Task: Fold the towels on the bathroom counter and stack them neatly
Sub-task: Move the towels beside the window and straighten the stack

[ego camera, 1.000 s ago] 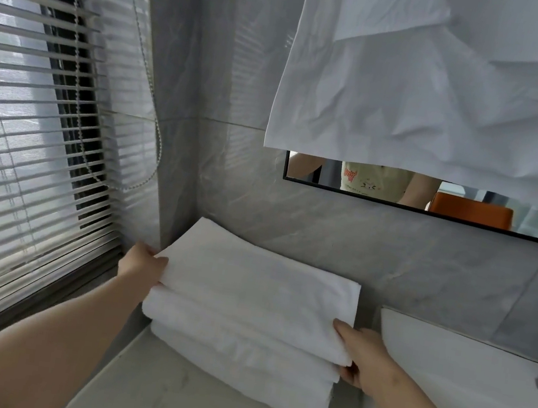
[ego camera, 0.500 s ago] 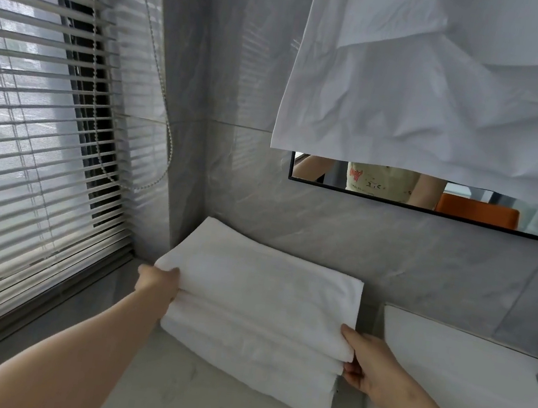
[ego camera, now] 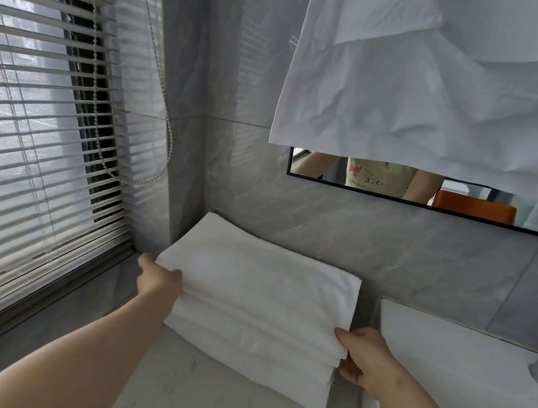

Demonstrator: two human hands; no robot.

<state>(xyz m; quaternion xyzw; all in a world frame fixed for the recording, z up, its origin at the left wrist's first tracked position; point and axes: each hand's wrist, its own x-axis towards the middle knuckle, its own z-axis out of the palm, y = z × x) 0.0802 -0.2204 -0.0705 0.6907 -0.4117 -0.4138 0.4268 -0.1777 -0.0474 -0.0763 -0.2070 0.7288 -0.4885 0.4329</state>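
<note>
- Since a second ago the stack of folded towels [ego camera: 256, 309] has travelled away from the near counter edge and deeper into the corner; it now sits close to the grey tiled wall [ego camera: 375, 250] behind it and near the window blind [ego camera: 30, 122] on the left-hand side
- The near layers, which jutted out unevenly before, now line up more closely under the top towel; I judge this as the squaring-up stage, with folding done and only the neatening of the pile left
- The left hand [ego camera: 158, 278] is closed on the stack's left near corner, thumb on top and fingers hidden beneath; the right hand [ego camera: 365, 355] clasps the right near corner, fingers curled round the edges of the layers
- The stack lies between the two hands, resting on the pale counter [ego camera: 199, 398]; whether its full weight is down or partly carried I cannot tell
- Its long axis runs from one grip to the other, roughly along the back wall, tilted a little so the left-hand end sits farther from the person than the right-hand end
- The folded, rounded edges face the person; the flat top face points up
- Beyond the right-hand grip lies the white sink surround [ego camera: 446, 360], just beside the stack; above hangs a white sheet [ego camera: 449, 91] over the mirror [ego camera: 468, 204], apart from the work
</note>
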